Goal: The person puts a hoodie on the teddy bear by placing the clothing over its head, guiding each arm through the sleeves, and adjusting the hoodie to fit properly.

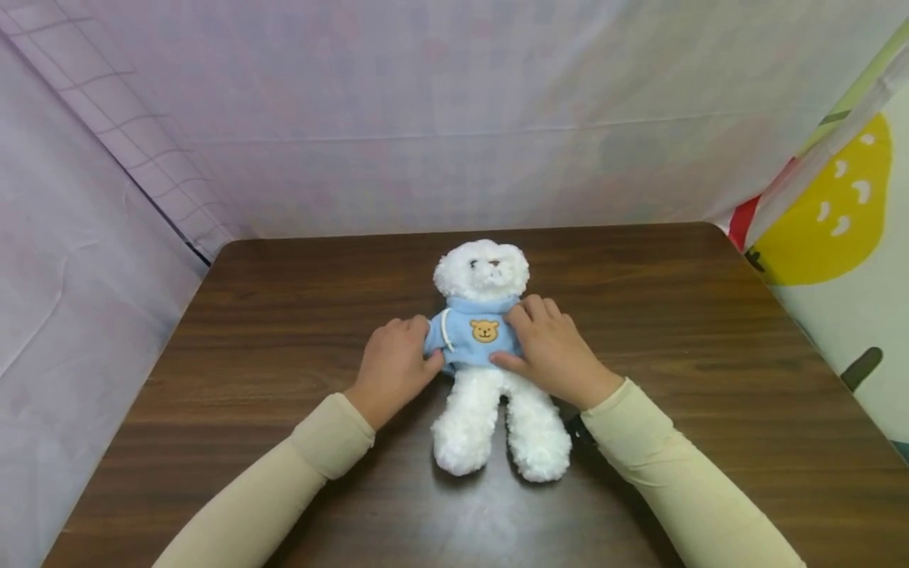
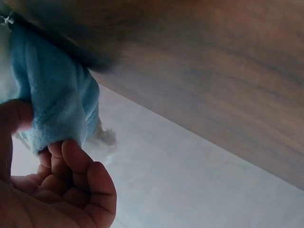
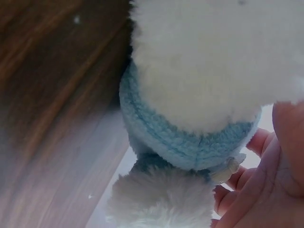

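A white plush teddy bear (image 1: 472,418) lies face up on the table, head toward the far edge. It wears a light blue hoodie (image 1: 465,343) with a brown bear-face patch and a white drawstring. My left hand (image 1: 395,367) pinches the hoodie's sleeve on the left side, the thumb on the near edge; the left wrist view shows the fingertips curled at the blue cloth (image 2: 54,90). On the other side, my right hand (image 1: 557,351) holds the hoodie's side, thumb near the hem. In the right wrist view the white fur (image 3: 204,61) hides part of that grip.
The dark brown wooden table (image 1: 284,315) extends around the bear. Behind it hangs a pale curtain (image 1: 426,118), with another pale sheet (image 1: 71,276) at the left. A cloth with a yellow print (image 1: 838,213) hangs along the right edge.
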`<state>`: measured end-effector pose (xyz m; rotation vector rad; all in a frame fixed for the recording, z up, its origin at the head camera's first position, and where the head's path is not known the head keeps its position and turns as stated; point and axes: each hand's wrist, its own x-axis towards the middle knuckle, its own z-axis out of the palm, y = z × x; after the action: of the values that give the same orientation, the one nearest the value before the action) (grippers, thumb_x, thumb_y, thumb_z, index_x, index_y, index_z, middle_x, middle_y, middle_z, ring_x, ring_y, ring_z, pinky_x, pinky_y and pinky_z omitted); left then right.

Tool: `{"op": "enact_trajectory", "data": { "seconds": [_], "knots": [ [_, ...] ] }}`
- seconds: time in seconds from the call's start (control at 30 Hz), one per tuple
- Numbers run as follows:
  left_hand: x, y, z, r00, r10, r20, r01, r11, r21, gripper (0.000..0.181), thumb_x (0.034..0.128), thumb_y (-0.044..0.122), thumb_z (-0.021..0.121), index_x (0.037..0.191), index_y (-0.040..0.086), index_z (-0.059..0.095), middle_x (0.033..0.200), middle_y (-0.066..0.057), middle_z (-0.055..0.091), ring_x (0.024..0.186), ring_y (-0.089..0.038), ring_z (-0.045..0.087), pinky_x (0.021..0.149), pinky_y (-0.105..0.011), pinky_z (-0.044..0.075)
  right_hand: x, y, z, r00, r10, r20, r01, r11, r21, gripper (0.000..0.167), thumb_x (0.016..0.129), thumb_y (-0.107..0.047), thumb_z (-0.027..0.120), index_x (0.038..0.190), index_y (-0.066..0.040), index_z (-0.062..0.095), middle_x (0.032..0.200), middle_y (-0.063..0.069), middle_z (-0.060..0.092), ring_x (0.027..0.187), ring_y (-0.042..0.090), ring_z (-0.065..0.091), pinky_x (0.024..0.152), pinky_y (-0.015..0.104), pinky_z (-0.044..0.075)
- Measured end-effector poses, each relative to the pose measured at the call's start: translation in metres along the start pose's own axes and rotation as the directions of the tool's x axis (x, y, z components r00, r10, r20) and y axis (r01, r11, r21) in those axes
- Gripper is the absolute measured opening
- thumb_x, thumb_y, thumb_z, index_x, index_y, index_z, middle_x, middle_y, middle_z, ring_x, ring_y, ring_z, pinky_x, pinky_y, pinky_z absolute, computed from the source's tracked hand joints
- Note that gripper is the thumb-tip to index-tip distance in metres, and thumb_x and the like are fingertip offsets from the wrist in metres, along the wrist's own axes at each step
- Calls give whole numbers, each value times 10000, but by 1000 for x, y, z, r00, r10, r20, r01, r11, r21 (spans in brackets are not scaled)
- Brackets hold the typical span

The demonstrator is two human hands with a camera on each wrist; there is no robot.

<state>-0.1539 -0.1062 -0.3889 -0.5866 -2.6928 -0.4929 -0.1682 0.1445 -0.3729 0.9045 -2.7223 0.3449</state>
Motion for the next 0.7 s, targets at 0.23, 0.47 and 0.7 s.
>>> {"op": "enact_trajectory", "data": {
  "seconds": [0.23,0.47,0.7],
  "knots": [
    [3,-4,0,1000,10,6,-10,1000,-29,233,833,64,667,745,114,458,616,8,420,609,-204,427,542,-330,372,1,-1,2,1000,11,12,-11,1000,8,558,865,-444,758,1133,-31,495,998,127,443,846,284,418,640,392,364],
    [3,-12,-11,984,173,52,-165,978,-128,70,862,111,695,825,108,635,774,18,547,732,-165,453,643,-292,413,0,-1,2,1000,20,8,-20,1000,-1,545,866,-441,758,1107,-31,492,988,127,440,837,285,416,632,392,368],
    [2,-12,-11,938,346,-3,-345,938,-33,137,893,72,708,1024,103,739,878,-12,679,779,-183,560,691,-309,483,-1,1,2,999,34,17,-34,999,3,532,873,-442,751,1100,-35,494,993,126,440,844,282,411,638,383,357]
  ]
}}
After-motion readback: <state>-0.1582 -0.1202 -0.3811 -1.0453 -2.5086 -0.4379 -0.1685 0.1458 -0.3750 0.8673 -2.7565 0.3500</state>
